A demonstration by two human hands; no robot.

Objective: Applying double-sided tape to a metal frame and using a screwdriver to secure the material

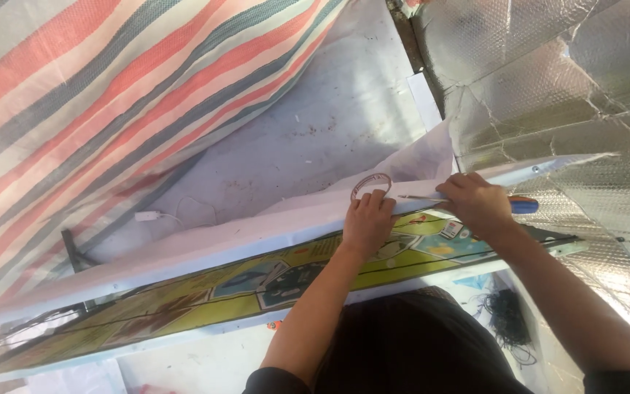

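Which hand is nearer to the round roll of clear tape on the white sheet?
Left. The left hand touches the round roll of clear tape; the right hand lies apart, beside it.
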